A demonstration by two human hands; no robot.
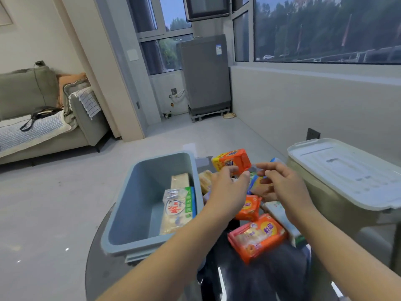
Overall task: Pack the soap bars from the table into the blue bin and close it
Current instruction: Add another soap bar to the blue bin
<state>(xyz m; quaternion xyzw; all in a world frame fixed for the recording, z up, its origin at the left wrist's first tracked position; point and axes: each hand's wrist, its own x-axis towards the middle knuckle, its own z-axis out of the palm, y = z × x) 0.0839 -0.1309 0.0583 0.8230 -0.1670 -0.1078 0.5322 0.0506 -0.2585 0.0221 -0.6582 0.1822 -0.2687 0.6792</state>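
Note:
The open blue bin (121, 216) stands on the left part of a round glass table (104, 268). Inside it lie a green-and-white wrapped soap (178, 208) and a beige bar (180, 180). My left hand (227, 187) reaches past the bin's right rim, its fingers closed on the lower edge of an orange soap pack (233, 159) held above the pile. My right hand (284, 185) hovers beside it with curled fingers, the thumb against a blue-and-yellow soap (255, 184); its grip is unclear. More soaps lie on the table: two orange packs (258, 235) (249, 207), a white-green box (282, 218) and a beige bar (205, 181).
A beige bin with a white lid (347, 170) stands at the table's right edge, close to my right forearm. A flat blue piece (138, 256) sticks out under the blue bin's near end. Beyond the table are floor, a sofa (43, 118) and a grey appliance (206, 77).

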